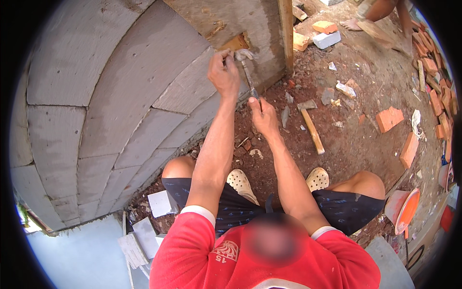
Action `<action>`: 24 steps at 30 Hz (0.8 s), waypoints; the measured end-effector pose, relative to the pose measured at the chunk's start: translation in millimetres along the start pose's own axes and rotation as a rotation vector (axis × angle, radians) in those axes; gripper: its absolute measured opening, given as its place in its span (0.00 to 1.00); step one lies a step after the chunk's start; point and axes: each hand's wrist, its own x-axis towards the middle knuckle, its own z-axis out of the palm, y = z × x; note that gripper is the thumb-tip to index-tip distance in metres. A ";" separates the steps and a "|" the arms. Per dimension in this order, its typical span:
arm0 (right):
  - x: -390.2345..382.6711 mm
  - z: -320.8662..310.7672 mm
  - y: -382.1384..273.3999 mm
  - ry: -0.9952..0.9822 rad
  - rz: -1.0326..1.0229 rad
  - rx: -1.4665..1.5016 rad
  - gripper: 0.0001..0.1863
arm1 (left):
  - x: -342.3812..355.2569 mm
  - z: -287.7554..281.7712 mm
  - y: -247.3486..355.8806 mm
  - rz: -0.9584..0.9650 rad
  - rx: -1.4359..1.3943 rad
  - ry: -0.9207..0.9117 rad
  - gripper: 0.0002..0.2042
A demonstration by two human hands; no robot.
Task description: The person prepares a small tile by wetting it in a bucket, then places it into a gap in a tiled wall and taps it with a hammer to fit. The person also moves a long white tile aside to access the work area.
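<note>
My right hand (263, 117) is closed round the dark grip of a hammer (248, 74). The hammer's pale metal head is blurred and lies against or just in front of a wooden board (263, 33), beside my left hand. Thumb and fingers of my left hand (224, 74) are pinched together at the board, just below a small bright orange-brown patch (236, 42) in its surface. Whatever the left fingers hold is too small to make out. The board stands against a wall of grey blocks (139, 82).
On the reddish soil lies a second hammer with a wooden handle (313, 131). Loose bricks (389, 119), a white block (327, 39) and rubble are scattered rightward, before a brick pile (445, 103). An orange-rimmed bucket (406, 212) stands right. Another person's foot (351, 24) shows at the top.
</note>
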 end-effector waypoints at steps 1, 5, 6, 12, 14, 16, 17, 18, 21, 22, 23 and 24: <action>-0.2 0.1 -0.7 -0.006 -0.014 0.022 0.33 | 0.6 1.5 -0.9 0.021 0.006 0.011 0.07; -2.1 0.4 -5.1 0.008 -0.021 0.046 0.33 | 3.2 5.0 -3.1 0.095 -0.024 0.017 0.04; -2.7 0.6 -5.8 0.012 0.008 0.041 0.33 | 3.7 5.3 -3.0 0.107 -0.043 0.020 0.04; -3.9 3.5 -0.9 0.018 -0.040 0.085 0.32 | 7.9 3.1 0.1 0.180 -0.014 0.017 0.04; -2.7 5.7 2.7 0.034 -0.035 0.072 0.31 | 8.8 2.4 0.0 0.176 -0.010 0.009 0.04; -1.3 7.7 4.9 0.053 -0.032 0.058 0.31 | 9.5 2.7 -1.1 0.181 -0.003 0.012 0.04; -0.9 8.3 5.1 0.053 -0.027 0.047 0.31 | 9.8 3.3 -1.9 0.188 0.003 0.017 0.04; -1.2 8.0 4.6 0.049 -0.022 0.058 0.31 | 10.1 3.9 -2.7 0.194 0.010 0.017 0.04; -4.6 3.6 -2.7 0.026 -0.005 0.140 0.31 | 10.8 5.7 -4.5 0.283 0.065 0.042 0.03; -6.8 0.6 -7.0 0.035 -0.028 0.126 0.30 | 10.7 6.3 -4.5 0.270 0.070 0.046 0.03; -8.2 -3.1 -12.1 0.050 -0.047 0.117 0.30 | 10.6 7.1 -4.3 0.257 0.075 0.053 0.03; -9.5 -6.8 -17.6 0.071 -0.083 0.113 0.29 | 10.0 7.7 -4.0 0.243 0.081 0.058 0.03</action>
